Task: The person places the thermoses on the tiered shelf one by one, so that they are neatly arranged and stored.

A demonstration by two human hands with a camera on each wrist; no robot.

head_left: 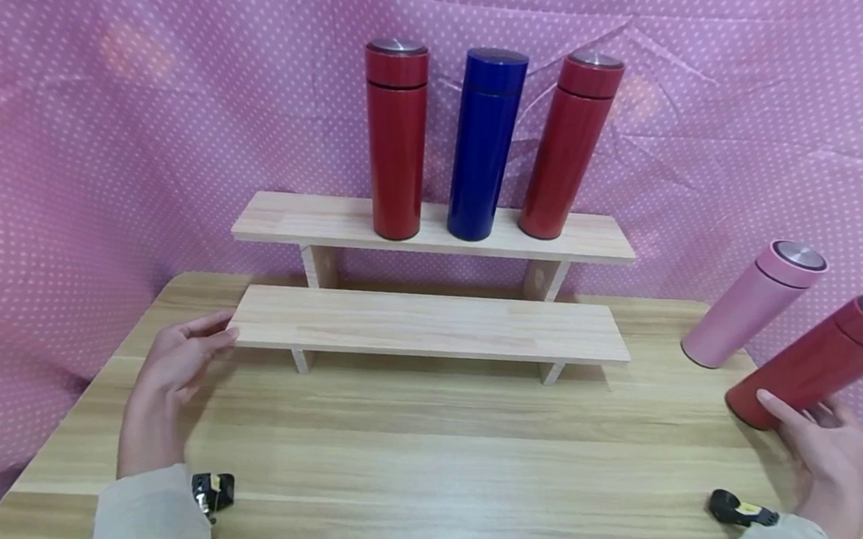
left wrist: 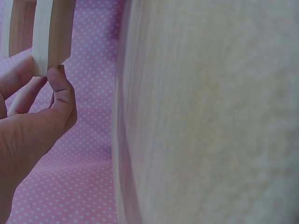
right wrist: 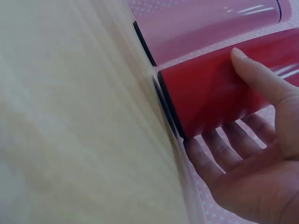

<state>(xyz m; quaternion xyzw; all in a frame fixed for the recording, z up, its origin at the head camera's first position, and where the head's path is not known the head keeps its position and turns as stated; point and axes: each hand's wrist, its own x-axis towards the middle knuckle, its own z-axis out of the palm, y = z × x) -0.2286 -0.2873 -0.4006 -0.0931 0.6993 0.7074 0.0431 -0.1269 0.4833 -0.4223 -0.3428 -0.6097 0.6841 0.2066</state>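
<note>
At the left end of the wooden two-tier rack's lower board (head_left: pixel 427 320), my left hand (head_left: pixel 178 358) pinches the edge between thumb and fingers. The left wrist view shows that same hand (left wrist: pixel 39 116) with fingertips on the board's end (left wrist: pixel 49 42). On the right, my right hand (head_left: pixel 827 446) holds a red thermos flask (head_left: pixel 807 373) low on its body. The right wrist view has its thumb on one side of the red flask (right wrist: pixel 205 88) and its fingers on the other. Whether the flask's base touches the table, I cannot tell. A pink thermos flask (head_left: pixel 750 306) stands just behind it.
Two red flasks (head_left: pixel 399 146) (head_left: pixel 573 147) stand on the rack's upper board (head_left: pixel 307 215), with a blue flask (head_left: pixel 486 149) between them. The rack rests on a wood-grain table (head_left: pixel 414 454). Pink dotted cloth (head_left: pixel 166 129) hangs behind and around the table.
</note>
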